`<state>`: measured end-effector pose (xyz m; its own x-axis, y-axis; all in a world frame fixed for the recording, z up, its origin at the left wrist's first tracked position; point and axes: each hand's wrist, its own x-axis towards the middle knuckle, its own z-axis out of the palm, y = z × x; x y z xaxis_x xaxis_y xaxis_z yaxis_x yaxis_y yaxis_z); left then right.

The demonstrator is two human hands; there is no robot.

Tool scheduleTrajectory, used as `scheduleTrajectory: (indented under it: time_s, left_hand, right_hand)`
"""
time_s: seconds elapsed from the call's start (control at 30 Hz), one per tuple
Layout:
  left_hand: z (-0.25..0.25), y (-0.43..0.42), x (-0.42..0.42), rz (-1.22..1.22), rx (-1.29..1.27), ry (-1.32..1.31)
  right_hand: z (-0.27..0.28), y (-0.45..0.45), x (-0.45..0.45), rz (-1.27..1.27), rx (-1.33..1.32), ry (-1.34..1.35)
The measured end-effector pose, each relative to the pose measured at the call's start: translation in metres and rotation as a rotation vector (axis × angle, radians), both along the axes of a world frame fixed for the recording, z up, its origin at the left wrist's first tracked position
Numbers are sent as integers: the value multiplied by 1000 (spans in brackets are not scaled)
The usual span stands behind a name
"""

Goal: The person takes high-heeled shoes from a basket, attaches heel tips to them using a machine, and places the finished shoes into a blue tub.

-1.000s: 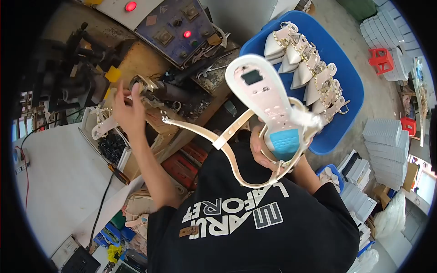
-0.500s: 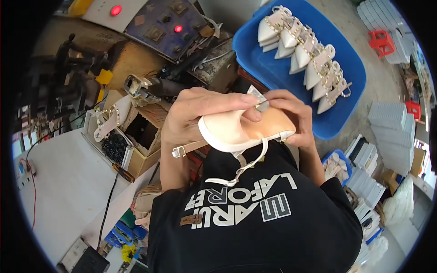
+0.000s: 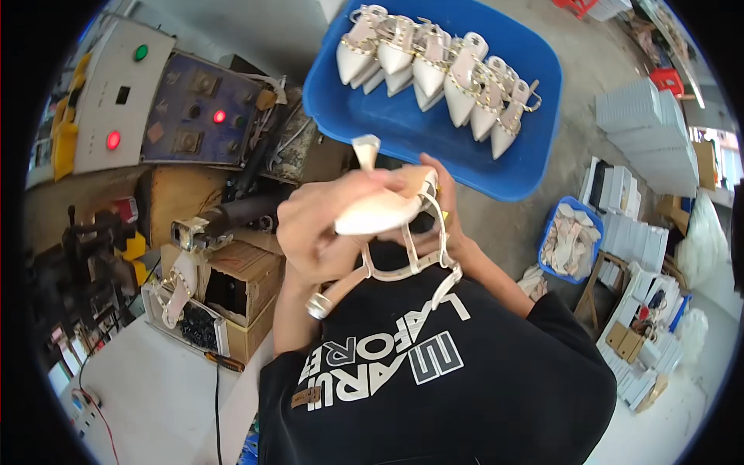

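A white strappy shoe (image 3: 380, 215) is held in front of the black shirt by both hands. My left hand (image 3: 314, 225) wraps its near-left side, thumb over the top; motion blurs the fingers. My right hand (image 3: 448, 198) grips the other end, its fingers partly hidden behind the shoe. A pale, narrow block like a heel (image 3: 366, 151) sticks up above the left fingers. Straps with a metal buckle (image 3: 318, 305) dangle below the hands.
Beyond the hands stands a blue tub (image 3: 511, 188) holding a row of white studded pointed shoes (image 3: 461, 87). To the left are a control panel (image 3: 182, 116) with red lights, a cardboard box (image 3: 252, 279), a screwdriver (image 3: 225, 362) and a white table (image 3: 167, 395).
The shoe has tilted so its inner sole no longer faces up, and its straps hang lower. The view has shifted, bringing the tub and panel further in. Both hands keep their hold.
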<state>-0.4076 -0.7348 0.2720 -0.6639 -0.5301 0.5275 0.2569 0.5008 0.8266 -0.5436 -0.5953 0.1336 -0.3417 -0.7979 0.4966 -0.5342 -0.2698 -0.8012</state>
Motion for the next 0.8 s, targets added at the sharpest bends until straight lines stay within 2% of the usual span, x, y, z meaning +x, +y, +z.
scheduleTrajectory:
  time_s: [0.03,0.07,0.1,0.13,0.17,0.2,0.33,0.4,0.47,0.5,0.57,0.6,0.63,0.67,0.73,0.77,0.8]
  left_hand:
    - [-5,-3,-7,-94,-137,93]
    - [-2,3,-16,-121,-168,139]
    - [0,7,-16,-159,-225,104]
    - [2,11,-16,-197,-283,69]
    - [5,16,-19,-217,-268,63]
    - [8,23,-26,-136,-319,112]
    - [16,40,-23,37,-338,106]
    - [23,41,-24,49,-350,80]
    - [24,39,-24,32,-406,65]
    - [20,30,-18,-57,-468,18]
    - [14,22,-13,16,-539,46]
    - [11,20,-16,79,-604,75]
    - [6,27,-20,238,-472,109]
    - [3,36,-25,428,-230,12]
    - [4,34,-42,467,186,92]
    - [-1,29,-46,409,267,96]
    - [2,32,-41,294,422,11]
  right_hand:
    - [-22,-5,1,-35,34,-228]
    - [-38,-9,-2,-73,66,-461]
    - [-22,-15,-11,-43,93,-539]
    - [-23,-30,-11,-149,-145,-193]
    - [-19,-43,-15,-14,-239,-345]
    - [-24,-57,-16,-22,-331,-271]
    - [-7,-69,-17,147,-361,-400]
    - [-8,-76,-12,222,-380,-427]
    - [-7,-78,-1,165,-443,-441]
    - [-4,-75,1,175,-444,-440]
    - [17,-60,4,502,-494,-1275]
    - [31,-51,10,235,-174,-1340]
    - [22,-50,7,114,-220,-789]
    - [13,-49,5,-4,-250,-240]
    - [12,-33,-1,25,24,43]
    - [34,-29,-7,-46,137,53]
    - [9,-26,-9,-43,-94,-138]
